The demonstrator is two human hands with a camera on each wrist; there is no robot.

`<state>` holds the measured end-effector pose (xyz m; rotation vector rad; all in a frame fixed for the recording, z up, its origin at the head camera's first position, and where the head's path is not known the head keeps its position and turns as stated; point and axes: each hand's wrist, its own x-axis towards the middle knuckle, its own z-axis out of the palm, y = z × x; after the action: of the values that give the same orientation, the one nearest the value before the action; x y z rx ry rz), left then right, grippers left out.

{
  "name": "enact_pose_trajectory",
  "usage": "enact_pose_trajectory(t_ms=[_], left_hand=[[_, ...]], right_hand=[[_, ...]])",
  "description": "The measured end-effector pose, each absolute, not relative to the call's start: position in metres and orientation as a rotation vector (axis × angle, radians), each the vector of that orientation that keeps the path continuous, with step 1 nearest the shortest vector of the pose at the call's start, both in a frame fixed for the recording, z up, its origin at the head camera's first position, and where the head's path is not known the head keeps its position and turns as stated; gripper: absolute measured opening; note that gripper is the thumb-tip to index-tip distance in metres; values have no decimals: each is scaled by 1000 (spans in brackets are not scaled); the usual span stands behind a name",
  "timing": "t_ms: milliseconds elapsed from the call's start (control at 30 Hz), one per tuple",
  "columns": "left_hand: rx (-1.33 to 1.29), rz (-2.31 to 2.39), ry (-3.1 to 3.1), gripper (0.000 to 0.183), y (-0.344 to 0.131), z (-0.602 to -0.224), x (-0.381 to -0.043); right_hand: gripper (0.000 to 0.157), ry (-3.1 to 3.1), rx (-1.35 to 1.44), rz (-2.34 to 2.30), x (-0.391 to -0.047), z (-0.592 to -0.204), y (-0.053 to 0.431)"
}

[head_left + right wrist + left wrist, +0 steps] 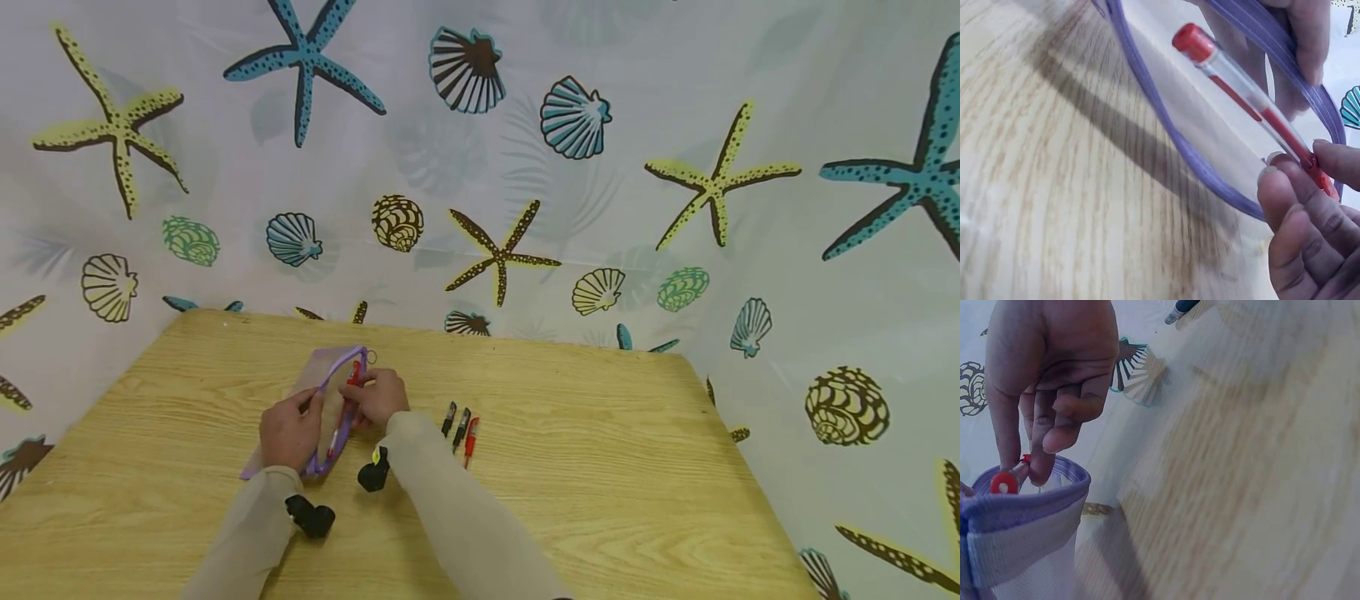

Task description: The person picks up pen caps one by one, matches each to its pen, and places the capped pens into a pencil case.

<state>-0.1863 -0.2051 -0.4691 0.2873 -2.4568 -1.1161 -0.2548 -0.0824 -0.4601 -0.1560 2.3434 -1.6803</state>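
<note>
A purple-edged zip pouch [300, 375] with a pale body stands held up on the table, its mouth spread wide. My left hand [291, 429] grips the far-left rim, fingers inside and outside the purple band [1254, 25]. Between thumb and fingertips, my right hand [381, 396] pinches a red gel pen [1241, 94] near its cap. The clear barrel slants within the pouch mouth, red end plug toward me. In the left wrist view, the pinching right hand [1054, 375] is over the pouch opening.
Right of the pouch, two black pens [461, 427] and another red pen [471, 437] lie side by side on the wooden table [600, 467]. A white curtain [480, 158] printed with starfish and shells surrounds the table's back and sides.
</note>
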Motion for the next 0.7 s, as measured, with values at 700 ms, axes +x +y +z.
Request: enact_pose_trajectory(t_ms=[700], left_hand=[[307,-1115,-2430,31,-205,-470,-186]], right_hand=[[24,2253,-228,-1711,-250,-457,-78]])
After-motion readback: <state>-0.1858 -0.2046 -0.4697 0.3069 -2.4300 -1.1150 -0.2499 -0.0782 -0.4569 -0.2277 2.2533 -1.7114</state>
